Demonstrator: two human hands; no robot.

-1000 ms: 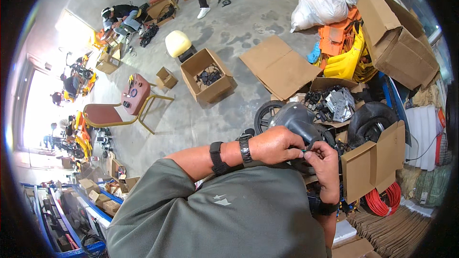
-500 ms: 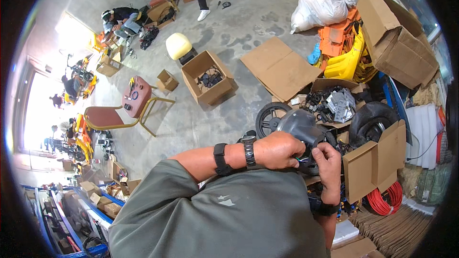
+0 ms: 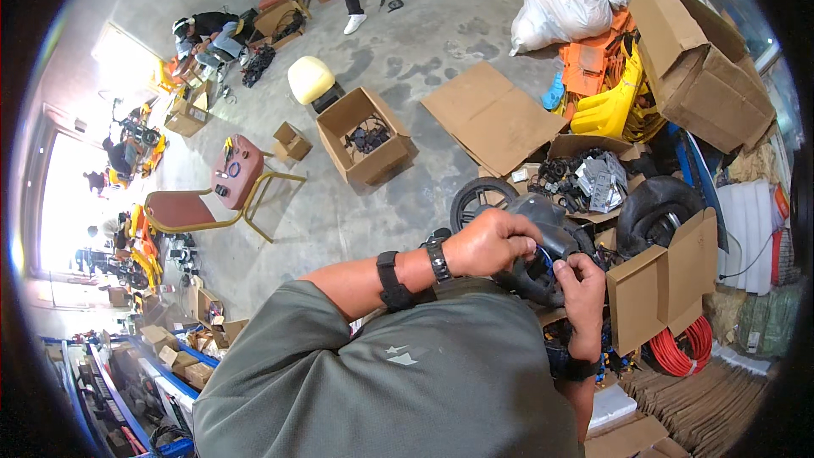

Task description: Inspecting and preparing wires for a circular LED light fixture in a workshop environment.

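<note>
My left hand (image 3: 496, 242), with a watch and black strap on its wrist, is closed on thin blue wires (image 3: 547, 261) beside a dark grey moulded housing (image 3: 532, 212). My right hand (image 3: 581, 297) pinches the wires just to the right and a little lower, its thumb raised against the housing's lower part. Where exactly the wires end is hidden by my fingers. A black spoked wheel (image 3: 471, 200) lies behind my left hand, and a black tyre (image 3: 644, 229) is to the right of the housing.
Open cardboard boxes (image 3: 644, 305), red cable coils (image 3: 678, 348) and orange and yellow panels (image 3: 606, 110) crowd my right. Ahead are a box (image 3: 365, 165) and flat cardboard (image 3: 475, 110); left, a chair (image 3: 186, 212). Co-workers (image 3: 212, 34) sit at the back; blue racks (image 3: 102, 373) stand lower left.
Since half a second ago my left hand has risen and shifted slightly left, apart from my right thumb, and more blue wire shows between them. My right hand has barely moved.
</note>
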